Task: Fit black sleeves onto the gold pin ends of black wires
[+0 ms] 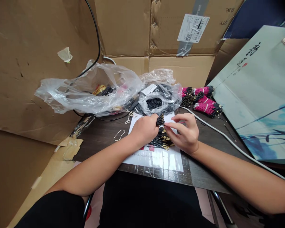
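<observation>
My left hand (pixel 144 129) is wrapped round a bundle of short black wires (pixel 160 120) with gold-coloured tips, which stick out past the fingers on the right. My right hand (pixel 184 131) touches the bundle's tip end with thumb and forefinger pinched together, the other fingers bent and raised. Whatever is in that pinch is too small to make out. Below both hands, a loose pile of black wires (pixel 161 139) with gold tips lies on a white printed sheet (pixel 154 161). An open plastic bag (pixel 142 104) full of small black pieces (pixel 154 103) stands just beyond.
Bundles of pink and black wires (pixel 205 107) lie at the back right, beside a white cable (pixel 211 129). A large paper bag (pixel 263 95) leans at right. Another clear plastic bag (pixel 90 88) sprawls at back left. Near it lies a rubber band (pixel 119 135). Cardboard (pixel 123 28) walls the back.
</observation>
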A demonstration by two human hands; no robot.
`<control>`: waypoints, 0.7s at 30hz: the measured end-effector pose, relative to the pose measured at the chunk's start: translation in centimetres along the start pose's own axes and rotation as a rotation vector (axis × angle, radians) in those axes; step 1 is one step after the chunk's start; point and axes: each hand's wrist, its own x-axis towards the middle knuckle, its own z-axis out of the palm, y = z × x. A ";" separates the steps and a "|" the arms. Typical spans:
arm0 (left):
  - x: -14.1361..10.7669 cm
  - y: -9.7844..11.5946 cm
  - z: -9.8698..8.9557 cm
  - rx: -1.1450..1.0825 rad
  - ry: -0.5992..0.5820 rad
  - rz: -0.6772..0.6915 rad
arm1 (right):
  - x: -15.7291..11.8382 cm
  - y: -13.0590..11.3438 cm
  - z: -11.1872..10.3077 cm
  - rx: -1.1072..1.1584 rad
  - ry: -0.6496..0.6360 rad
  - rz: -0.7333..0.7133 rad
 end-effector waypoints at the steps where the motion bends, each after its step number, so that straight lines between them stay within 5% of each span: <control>1: 0.0 0.0 0.0 0.003 -0.004 -0.001 | 0.0 0.0 0.0 0.007 -0.002 0.001; 21: 0.0 -0.2 0.1 -0.146 0.007 -0.005 | -0.1 0.0 0.1 0.000 -0.015 -0.068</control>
